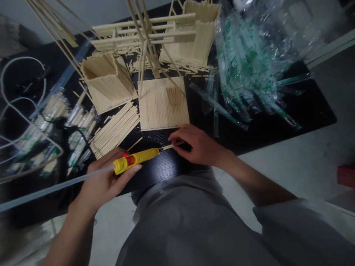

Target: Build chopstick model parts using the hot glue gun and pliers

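Observation:
My left hand (107, 177) is closed around a yellow hot glue gun (137, 160), with a long translucent glue stick (58, 188) running out of its back end. Its nozzle points right, at or very near the tip of a thin wooden stick (166, 146). That stick is pinched between the fingertips of my right hand (194, 144), low over the table's front edge. Just beyond my right hand lies a square panel of sticks (158, 107) with a small stick patch (174, 96) on it. Beside my left hand are loose sticks (118, 127) laid in a row.
Two box-shaped stick structures (102, 88) (191, 40) and a stick frame (144, 35) stand farther back. Clear wrappers with green print (241, 62) heap at the right. Packaged sticks (52, 118) and a white cable (23, 59) lie left on the black table (299, 107).

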Motion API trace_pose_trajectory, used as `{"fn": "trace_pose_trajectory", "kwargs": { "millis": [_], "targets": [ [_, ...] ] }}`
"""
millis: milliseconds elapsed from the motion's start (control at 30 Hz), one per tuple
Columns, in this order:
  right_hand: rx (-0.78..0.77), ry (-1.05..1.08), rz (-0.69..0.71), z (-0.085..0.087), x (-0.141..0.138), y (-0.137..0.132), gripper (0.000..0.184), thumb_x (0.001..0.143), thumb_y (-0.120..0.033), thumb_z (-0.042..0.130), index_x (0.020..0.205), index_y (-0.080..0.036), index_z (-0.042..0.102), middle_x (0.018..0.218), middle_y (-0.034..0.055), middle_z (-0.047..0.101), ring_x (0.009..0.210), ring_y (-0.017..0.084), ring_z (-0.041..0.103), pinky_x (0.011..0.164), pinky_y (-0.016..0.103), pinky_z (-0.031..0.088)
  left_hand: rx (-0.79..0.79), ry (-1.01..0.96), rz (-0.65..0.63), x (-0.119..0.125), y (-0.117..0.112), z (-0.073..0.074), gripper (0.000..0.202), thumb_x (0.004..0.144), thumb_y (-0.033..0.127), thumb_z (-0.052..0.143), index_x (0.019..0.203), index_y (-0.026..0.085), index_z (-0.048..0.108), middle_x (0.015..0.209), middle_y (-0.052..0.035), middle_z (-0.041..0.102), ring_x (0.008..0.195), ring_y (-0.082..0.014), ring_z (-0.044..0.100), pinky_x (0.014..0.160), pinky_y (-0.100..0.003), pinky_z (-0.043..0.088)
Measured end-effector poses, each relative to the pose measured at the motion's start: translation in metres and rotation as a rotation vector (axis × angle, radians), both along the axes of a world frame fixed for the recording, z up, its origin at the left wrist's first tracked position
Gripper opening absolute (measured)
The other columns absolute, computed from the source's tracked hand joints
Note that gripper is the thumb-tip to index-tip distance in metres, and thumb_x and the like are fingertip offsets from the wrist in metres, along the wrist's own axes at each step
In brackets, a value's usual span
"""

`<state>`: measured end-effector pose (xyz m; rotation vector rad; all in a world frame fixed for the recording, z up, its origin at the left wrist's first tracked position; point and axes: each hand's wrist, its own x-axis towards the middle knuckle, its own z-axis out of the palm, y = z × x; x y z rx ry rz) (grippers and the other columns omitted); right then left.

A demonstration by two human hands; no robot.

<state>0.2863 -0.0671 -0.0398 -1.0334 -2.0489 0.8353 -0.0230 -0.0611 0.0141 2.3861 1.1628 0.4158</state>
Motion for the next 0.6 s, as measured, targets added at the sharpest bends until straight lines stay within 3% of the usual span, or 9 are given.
{"fn": "trace_pose_trajectory", "kwargs": {
  "millis": [600],
  "targets": [
    [0.009, 0.009, -0.003, 0.002, 0.0002, -0.0009, 0.017, 0.097, -0.008, 0.061, 0.11, -0.02, 0.065, 0.101, 0.0067, 0.074, 0.097, 0.022, 0.067, 0.094, 0.038, 0.056, 0.061, 0.025, -0.038, 0.0019, 0.0, -0.0055, 0.022, 0.097, 0.034, 0.066, 0.078, 0.024, 0.065, 0.078, -0.0014, 0.067, 0.066, -0.0173, 0.065, 0.058, -0.029, 0.047]
  ]
}}
